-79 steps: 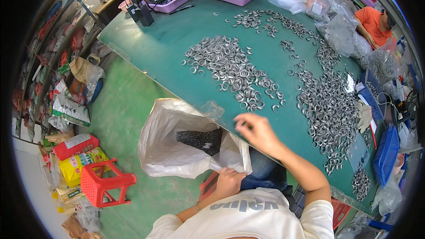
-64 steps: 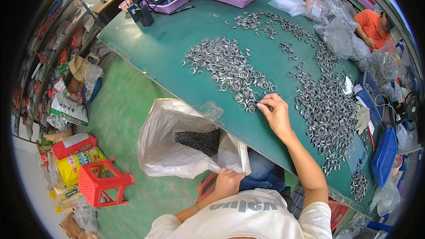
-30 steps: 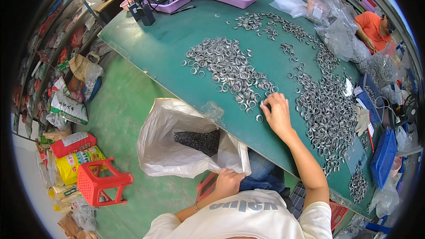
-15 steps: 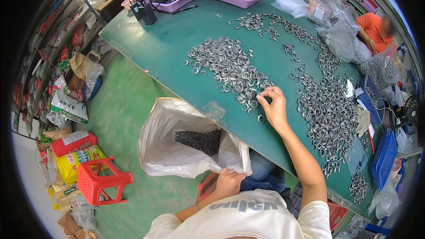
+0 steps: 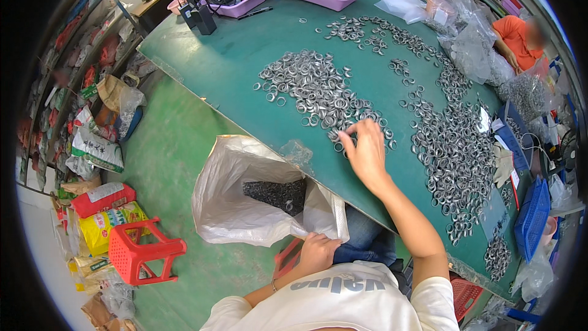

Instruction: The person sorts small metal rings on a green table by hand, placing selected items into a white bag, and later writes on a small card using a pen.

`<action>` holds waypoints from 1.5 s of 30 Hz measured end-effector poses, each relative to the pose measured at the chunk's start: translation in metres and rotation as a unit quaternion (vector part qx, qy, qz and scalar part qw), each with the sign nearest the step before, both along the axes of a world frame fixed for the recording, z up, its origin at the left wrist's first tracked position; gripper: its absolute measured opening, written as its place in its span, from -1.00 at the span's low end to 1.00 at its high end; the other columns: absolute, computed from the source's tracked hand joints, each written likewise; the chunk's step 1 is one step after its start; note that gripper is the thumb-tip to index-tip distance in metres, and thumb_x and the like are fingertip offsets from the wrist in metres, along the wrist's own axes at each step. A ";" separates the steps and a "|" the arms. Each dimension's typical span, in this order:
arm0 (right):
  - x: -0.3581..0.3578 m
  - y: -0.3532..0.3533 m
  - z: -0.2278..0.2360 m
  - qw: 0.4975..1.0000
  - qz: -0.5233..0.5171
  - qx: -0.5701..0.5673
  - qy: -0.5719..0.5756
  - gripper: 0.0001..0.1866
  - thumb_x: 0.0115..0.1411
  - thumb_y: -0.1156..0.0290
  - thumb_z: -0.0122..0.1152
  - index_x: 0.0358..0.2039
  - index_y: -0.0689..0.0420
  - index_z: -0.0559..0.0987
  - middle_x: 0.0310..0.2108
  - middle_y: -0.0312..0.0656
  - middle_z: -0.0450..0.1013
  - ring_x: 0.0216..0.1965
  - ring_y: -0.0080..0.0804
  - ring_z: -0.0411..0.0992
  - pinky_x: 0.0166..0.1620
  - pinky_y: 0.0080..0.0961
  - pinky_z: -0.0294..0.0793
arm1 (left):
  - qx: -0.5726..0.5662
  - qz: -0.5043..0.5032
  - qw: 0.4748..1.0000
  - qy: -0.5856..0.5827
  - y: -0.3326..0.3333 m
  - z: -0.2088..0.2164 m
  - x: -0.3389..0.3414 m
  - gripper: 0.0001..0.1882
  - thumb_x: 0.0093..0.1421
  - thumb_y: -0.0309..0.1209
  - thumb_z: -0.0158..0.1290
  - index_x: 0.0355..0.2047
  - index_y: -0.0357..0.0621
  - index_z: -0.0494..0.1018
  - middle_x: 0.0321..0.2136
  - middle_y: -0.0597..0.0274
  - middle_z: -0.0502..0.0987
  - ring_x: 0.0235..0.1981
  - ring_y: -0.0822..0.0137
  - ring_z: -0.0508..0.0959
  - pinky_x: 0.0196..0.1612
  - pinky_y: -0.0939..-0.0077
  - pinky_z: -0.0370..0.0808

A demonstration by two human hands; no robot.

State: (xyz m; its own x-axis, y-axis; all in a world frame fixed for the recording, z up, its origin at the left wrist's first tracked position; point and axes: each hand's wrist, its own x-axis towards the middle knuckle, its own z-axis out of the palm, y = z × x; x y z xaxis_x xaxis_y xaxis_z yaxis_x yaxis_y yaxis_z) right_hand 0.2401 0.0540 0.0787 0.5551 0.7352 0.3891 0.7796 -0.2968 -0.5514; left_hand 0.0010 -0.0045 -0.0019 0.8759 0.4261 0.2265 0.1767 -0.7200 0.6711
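Crammed shelves [image 5: 61,86] and a green floor [image 5: 159,159] border the broad green tabletop [image 5: 226,67] I am standing by. On it lies the pile of rings [image 5: 309,89], loose and silvery, narrowing toward the near edge. Over that near end, the right hand [image 5: 367,153] has just shifted leftward, leaving a few rings in view on its right. Thumb and fingers curl close over the metal; I cannot tell whether this grip has a ring pinched. The left hand [image 5: 318,252] stays clamped on the rim of the white sack [image 5: 214,202], gaping beside the tabletop. On the dark pieces [image 5: 263,192] inside, a small ring shape [image 5: 289,206] now shows that I couldn't make out a moment ago; one ring seems to have landed there, I judge, while plenty remain in the pile. Farther right sprawls a bigger spread of rings [image 5: 456,165], and past it a person in orange [image 5: 517,40] is beside clear bags [image 5: 468,43].
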 end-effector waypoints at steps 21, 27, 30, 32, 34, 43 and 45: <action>-0.043 -0.010 0.005 0.919 0.246 -0.007 0.307 -0.85 0.17 0.43 0.21 -0.31 0.25 0.56 -0.41 -0.20 0.43 -0.44 -0.52 0.39 -0.34 -0.54 0.41 | -0.012 -0.002 1.000 0.002 -0.001 -0.001 0.002 -0.86 -0.03 -0.49 0.07 -0.44 -0.09 0.60 -0.65 0.24 0.52 -0.53 0.27 0.50 -0.34 0.36 0.29; 0.006 0.002 -0.008 0.996 0.068 0.041 0.032 -0.86 0.07 0.57 0.19 -0.30 0.22 0.58 -0.32 -0.08 0.45 -0.27 -0.10 0.41 -0.15 -0.29 0.40 | -0.012 0.002 1.000 -0.001 0.000 0.001 0.001 -0.85 -0.04 -0.48 0.08 -0.44 -0.09 0.60 -0.64 0.25 0.53 -0.52 0.29 0.50 -0.33 0.37 0.29; 0.030 0.004 -0.019 0.998 0.057 -0.001 -0.029 -0.92 0.03 0.54 0.22 -0.41 0.18 0.58 -0.34 -0.16 0.42 -0.20 -0.15 0.37 -0.12 -0.26 0.35 | -0.008 -0.002 1.000 -0.002 -0.001 0.000 0.002 -0.85 -0.04 -0.49 0.07 -0.43 -0.08 0.60 -0.63 0.25 0.53 -0.52 0.29 0.50 -0.33 0.38 0.29; 0.035 0.005 -0.022 0.995 0.065 -0.039 -0.061 -0.94 0.02 0.53 0.24 -0.44 0.17 0.58 -0.35 -0.19 0.41 -0.20 -0.19 0.35 -0.13 -0.28 0.31 | -0.002 -0.001 1.000 -0.002 -0.001 0.000 0.002 -0.84 -0.05 -0.49 0.07 -0.42 -0.07 0.60 -0.62 0.26 0.54 -0.51 0.30 0.51 -0.33 0.39 0.29; 0.036 0.007 -0.017 0.994 0.061 -0.027 -0.081 -0.94 0.02 0.52 0.25 -0.44 0.15 0.59 -0.37 -0.20 0.41 -0.20 -0.21 0.35 -0.14 -0.29 0.28 | -0.005 0.003 1.000 -0.008 0.000 -0.001 0.001 -0.83 -0.05 -0.49 0.07 -0.42 -0.07 0.59 -0.63 0.26 0.53 -0.51 0.30 0.51 -0.33 0.39 0.29; 0.015 0.015 -0.030 0.997 0.061 0.047 -0.027 -0.91 0.04 0.50 0.26 -0.42 0.19 0.55 -0.36 -0.16 0.38 -0.22 -0.19 0.33 -0.12 -0.27 0.27 | -0.003 0.004 1.000 -0.009 0.000 -0.001 0.001 -0.84 -0.04 -0.50 0.06 -0.43 -0.08 0.59 -0.65 0.26 0.50 -0.51 0.30 0.50 -0.33 0.39 0.29; 0.014 0.017 -0.033 0.998 0.040 0.017 -0.035 -0.90 0.00 0.48 0.31 -0.43 0.18 0.59 -0.33 -0.20 0.39 -0.20 -0.21 0.32 -0.12 -0.28 0.25 | -0.003 0.004 1.000 -0.012 0.000 0.000 0.001 -0.85 -0.04 -0.50 0.06 -0.43 -0.08 0.59 -0.65 0.26 0.51 -0.51 0.30 0.50 -0.33 0.39 0.29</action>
